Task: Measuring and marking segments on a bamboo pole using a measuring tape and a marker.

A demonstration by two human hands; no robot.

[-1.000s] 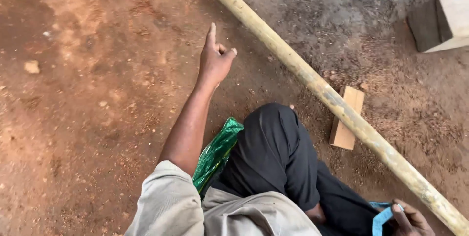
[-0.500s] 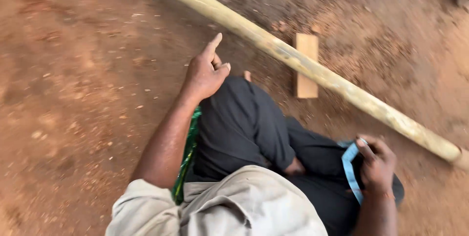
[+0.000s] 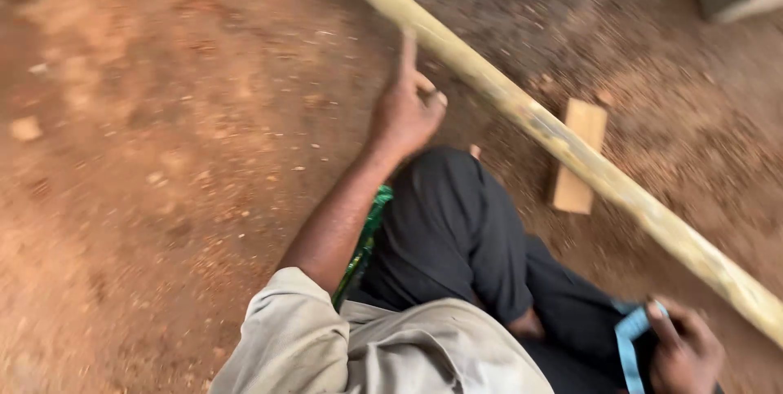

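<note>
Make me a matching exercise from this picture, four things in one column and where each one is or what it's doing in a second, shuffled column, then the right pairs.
1. left hand
2. right hand
3. wooden pole
4. small wood block

A. lies on the dirt, partly under the pole
B. holds a light blue strap
C. runs slantwise across the ground
D. raised, forefinger pointing

Pairs: 1-D, 2-B, 3-C, 4-A

Light blue strap (image 3: 628, 345) (blurred), gripped low right, near long wooden pole (image 3: 571, 149)
</note>
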